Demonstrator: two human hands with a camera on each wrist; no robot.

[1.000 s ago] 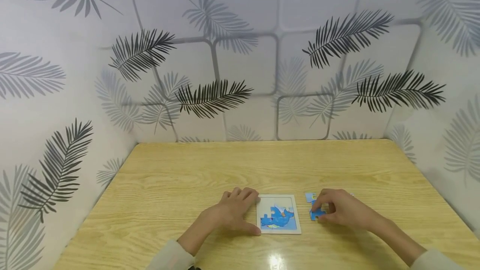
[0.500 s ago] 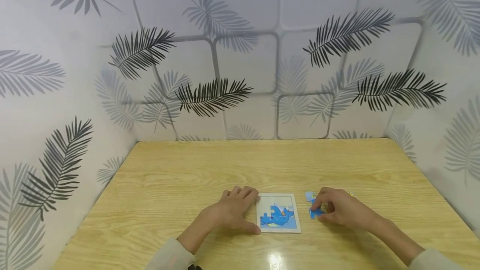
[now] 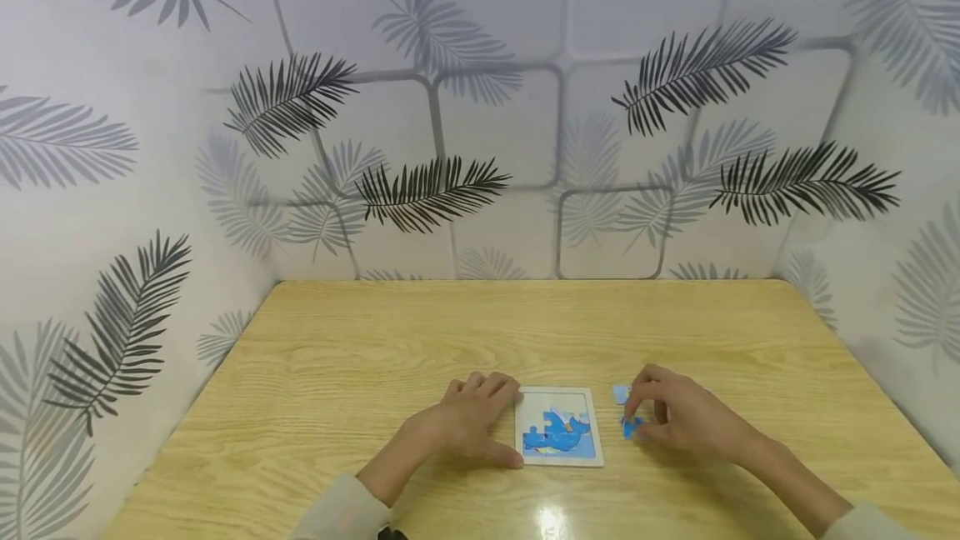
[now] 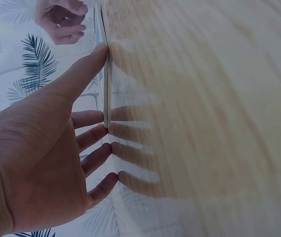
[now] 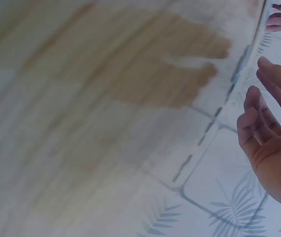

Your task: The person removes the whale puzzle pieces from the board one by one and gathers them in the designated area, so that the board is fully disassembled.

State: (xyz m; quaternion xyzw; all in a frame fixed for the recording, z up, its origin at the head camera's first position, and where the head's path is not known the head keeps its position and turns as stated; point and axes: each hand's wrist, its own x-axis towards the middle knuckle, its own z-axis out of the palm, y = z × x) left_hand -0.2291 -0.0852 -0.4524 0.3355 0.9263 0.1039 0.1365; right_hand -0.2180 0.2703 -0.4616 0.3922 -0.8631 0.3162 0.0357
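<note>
A square puzzle board (image 3: 558, 466) with a white frame lies flat on the table, partly filled with blue dolphin-like pieces. My left hand (image 3: 468, 425) rests at its left side, fingers spread and fairly straight; in the left wrist view the thumb and fingertips of that left hand (image 4: 42, 148) touch the board's edge (image 4: 106, 89). Right of the board, my right hand (image 3: 686, 415) pinches a blue puzzle piece (image 3: 630, 426) at its fingertips. Another light-blue puzzle piece (image 3: 621, 393) lies just behind it. In the right wrist view the right hand (image 5: 276, 133) hides its grip.
The wooden table (image 3: 390, 332) reaches back to a wall (image 3: 495, 132) with a leaf pattern. Walls stand close on the left and right too. A bright light reflection (image 3: 551, 521) shows on the tabletop in front of the board.
My right fingers have lifted slightly and the blue piece between them has turned, showing less of its face. The left hand and the board stay in place.
</note>
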